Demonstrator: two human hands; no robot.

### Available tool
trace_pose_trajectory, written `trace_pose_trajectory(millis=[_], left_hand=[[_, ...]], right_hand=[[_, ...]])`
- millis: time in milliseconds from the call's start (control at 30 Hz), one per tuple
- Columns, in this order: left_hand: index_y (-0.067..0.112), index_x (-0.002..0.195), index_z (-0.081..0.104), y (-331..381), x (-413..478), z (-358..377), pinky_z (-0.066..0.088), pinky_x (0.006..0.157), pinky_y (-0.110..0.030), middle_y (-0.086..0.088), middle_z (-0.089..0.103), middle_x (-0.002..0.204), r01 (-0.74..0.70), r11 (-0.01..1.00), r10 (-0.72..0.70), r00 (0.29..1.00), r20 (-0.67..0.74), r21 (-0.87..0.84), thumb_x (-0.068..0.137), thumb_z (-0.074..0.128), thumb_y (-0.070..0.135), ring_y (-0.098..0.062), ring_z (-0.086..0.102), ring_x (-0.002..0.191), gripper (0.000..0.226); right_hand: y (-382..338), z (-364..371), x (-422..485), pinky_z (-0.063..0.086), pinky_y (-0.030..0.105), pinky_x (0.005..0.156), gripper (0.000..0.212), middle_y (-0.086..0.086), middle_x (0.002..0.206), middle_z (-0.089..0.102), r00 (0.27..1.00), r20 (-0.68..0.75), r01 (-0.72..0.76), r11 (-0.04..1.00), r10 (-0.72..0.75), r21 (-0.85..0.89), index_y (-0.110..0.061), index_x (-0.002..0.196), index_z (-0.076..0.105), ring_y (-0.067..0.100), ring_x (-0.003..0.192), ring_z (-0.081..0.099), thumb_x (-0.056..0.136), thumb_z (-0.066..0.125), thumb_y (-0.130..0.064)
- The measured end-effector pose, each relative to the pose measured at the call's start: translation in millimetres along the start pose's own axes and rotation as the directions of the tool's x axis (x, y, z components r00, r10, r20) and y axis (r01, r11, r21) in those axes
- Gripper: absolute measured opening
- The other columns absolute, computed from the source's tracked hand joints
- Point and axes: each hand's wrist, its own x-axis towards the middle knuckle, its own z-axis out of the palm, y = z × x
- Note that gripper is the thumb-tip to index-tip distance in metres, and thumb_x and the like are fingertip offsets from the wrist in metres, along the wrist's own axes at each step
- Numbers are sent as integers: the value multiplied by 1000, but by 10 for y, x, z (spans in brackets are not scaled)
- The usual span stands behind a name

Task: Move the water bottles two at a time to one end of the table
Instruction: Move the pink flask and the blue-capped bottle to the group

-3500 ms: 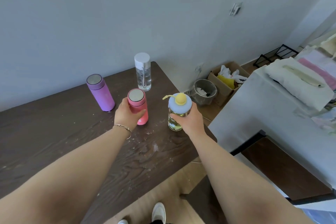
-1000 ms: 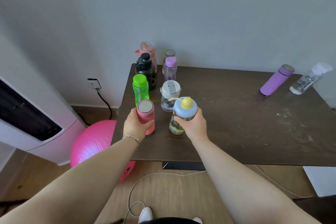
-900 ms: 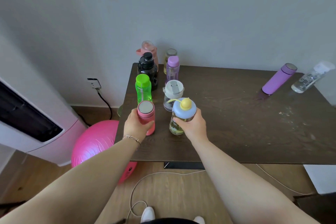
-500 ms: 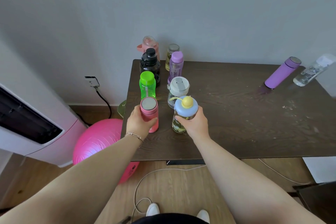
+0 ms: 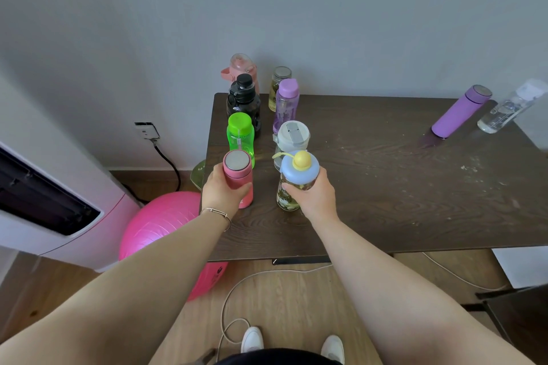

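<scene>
My left hand (image 5: 221, 192) grips a pink flask (image 5: 238, 175) with a steel cap, upright at the left end of the dark wooden table (image 5: 385, 187). My right hand (image 5: 315, 194) grips a clear bottle with a blue lid and yellow knob (image 5: 298, 178) beside it. Both bottle bases are at or just above the tabletop. Behind them stand a green bottle (image 5: 240, 135), a white-lidded bottle (image 5: 292, 138), a black bottle (image 5: 244, 102), a purple-capped bottle (image 5: 286, 104) and others. At the far right stand a purple flask (image 5: 459, 111) and a clear bottle (image 5: 511, 108).
A pink exercise ball (image 5: 166, 234) lies on the floor left of the table, next to a white appliance (image 5: 44, 210). A white cable (image 5: 267, 278) loops on the wooden floor by my shoes. The wall runs directly behind the table.
I carried the pink flask and the blue-lidded bottle from the right end to the left end. Over the last second they moved slightly forward, in behind the green and white-lidded bottles.
</scene>
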Motion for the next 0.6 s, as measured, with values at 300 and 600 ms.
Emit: trace_pose_trajectory(millis=[300,600], left_hand=[[14,117,50,21,40,-47,42,76,-30,-8,61,111,3,1000,-4,998,66,14,70,84,35,-28,60,98,62],[4,126,41,122,32,-74,46,86,-39,-18,53,124,51,991,-71,983,168,120,74,80,34,-37,56,110,72]], right_hand=[[18,-31,31,46,25,87,85,-12,120,53,998,57,13,999,-11,-41,-25,137,40,9,108,52,69,89,-36],[-38,-129,9,42,26,90,87,-4,132,53,994,102,61,988,-47,-144,-22,141,38,11,112,50,72,87,-38]])
